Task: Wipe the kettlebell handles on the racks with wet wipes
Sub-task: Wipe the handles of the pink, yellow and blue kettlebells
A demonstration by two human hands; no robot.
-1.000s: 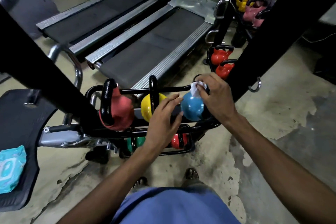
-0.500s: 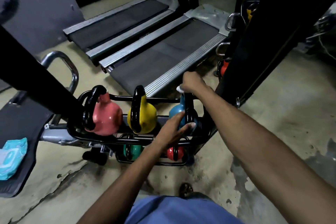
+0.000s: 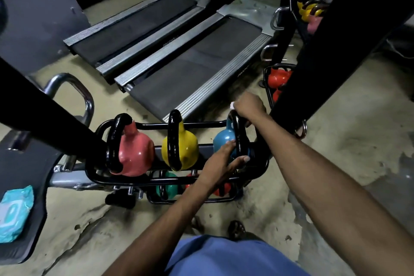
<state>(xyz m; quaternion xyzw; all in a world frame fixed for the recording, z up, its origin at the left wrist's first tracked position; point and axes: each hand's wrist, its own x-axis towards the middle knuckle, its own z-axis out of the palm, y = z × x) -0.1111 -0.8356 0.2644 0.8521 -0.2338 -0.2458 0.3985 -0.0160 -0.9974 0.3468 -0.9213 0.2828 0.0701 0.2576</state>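
Head view: holds a white wet wipe (image 3: 232, 104) in the right hand (image 3: 248, 107), curled with it round the far top of the black handle (image 3: 239, 141) of the blue kettlebell (image 3: 221, 140), at the right end of the rack (image 3: 208, 122). Steadies the bell with the left hand (image 3: 220, 163), fingers flat on its near side. Likely needs a rub down the loop next, toward the body.

Three kettlebells sit in a row on the upper tier of a floor rack (image 3: 152, 123): left kettlebell (image 3: 134, 154), middle kettlebell (image 3: 187, 148), right kettlebell (image 3: 221, 139). Two smaller kettlebells (image 3: 171, 188) lie on the tier beneath. Two treadmills (image 3: 197, 63) lie side by side behind. A wet wipes pack (image 3: 14, 215) rests on a padded seat (image 3: 22, 244) at left. The right hand (image 3: 248, 105) tops the right kettlebell's handle (image 3: 238, 139), with the left hand (image 3: 220, 163) at its near side.
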